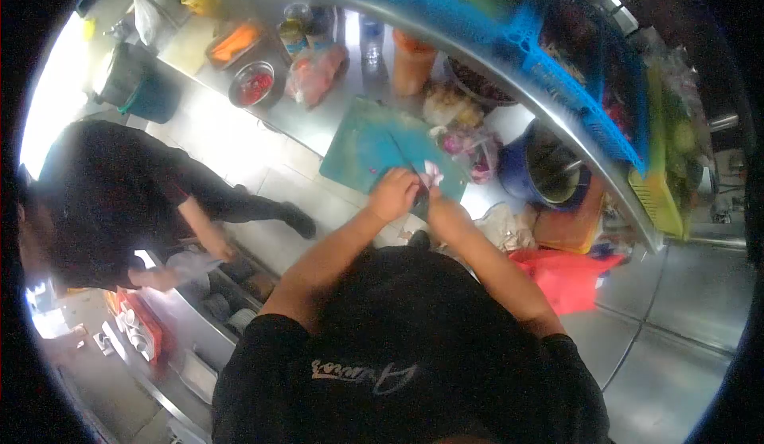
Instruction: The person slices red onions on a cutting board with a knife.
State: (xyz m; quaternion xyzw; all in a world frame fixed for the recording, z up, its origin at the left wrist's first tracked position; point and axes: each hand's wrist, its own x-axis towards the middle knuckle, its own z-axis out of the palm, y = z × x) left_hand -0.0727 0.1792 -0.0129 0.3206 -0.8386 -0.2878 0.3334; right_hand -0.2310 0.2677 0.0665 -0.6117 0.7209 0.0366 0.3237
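My right hand (447,215) is wrapped round the handle of a knife (407,153), whose dark blade points away over a green cutting board (354,138). Just left of the knife, my left hand (395,194) rests at the near edge of the board with its fingers curled in. Whatever lies under those fingers is hidden. Beside the blade sits a white and purple piece that looks like red onion (432,173). A clear plastic bag (481,157) with purple pieces lies at the board's right edge.
Behind the board stand an orange container (412,62), a bagged red item (317,76) and a metal bowl (255,84). A blue bucket (529,165) is at right. A metal shelf edge (509,90) with blue crates (581,102) overhangs. Another person (119,197) bends at left.
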